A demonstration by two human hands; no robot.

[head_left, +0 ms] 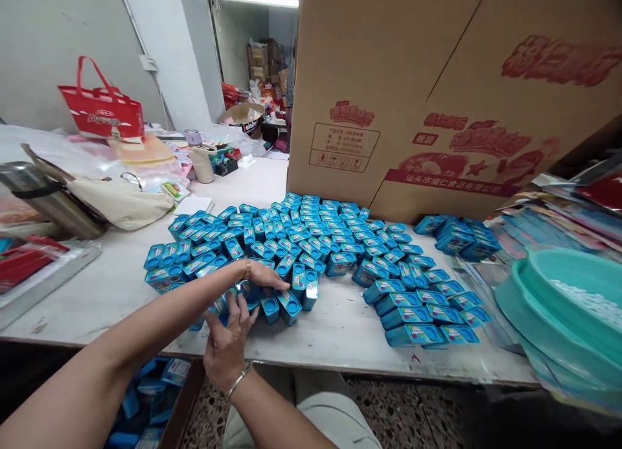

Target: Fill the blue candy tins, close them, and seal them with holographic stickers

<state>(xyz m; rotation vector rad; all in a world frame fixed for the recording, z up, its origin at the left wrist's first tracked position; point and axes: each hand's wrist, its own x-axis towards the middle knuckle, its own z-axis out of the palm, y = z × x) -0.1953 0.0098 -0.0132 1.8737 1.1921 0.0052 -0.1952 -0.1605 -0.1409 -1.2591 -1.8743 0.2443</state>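
Observation:
Many small blue plastic boxes [311, 245] with printed labels stand close together on the white table. My left hand [265, 275] reaches across to the right, over the near rows. Its fingers are stretched out and the tips touch the boxes beside a pair of upright ones [298, 277]. Left of it and closer to the table edge, my right hand [228, 335] has its fingers bent around a blue box [221, 308], which they partly hide. My left forearm covers some boxes behind it. Another group of boxes [413, 316] stands at the right.
A large cardboard carton [379, 67] stands behind the boxes. Teal basins [534, 300] with small white pieces are at right. A steel flask [53, 199], cloth pouch [126, 199] and red bag [104, 109] lie left. Below the edge, a carton holds more blue boxes [150, 397].

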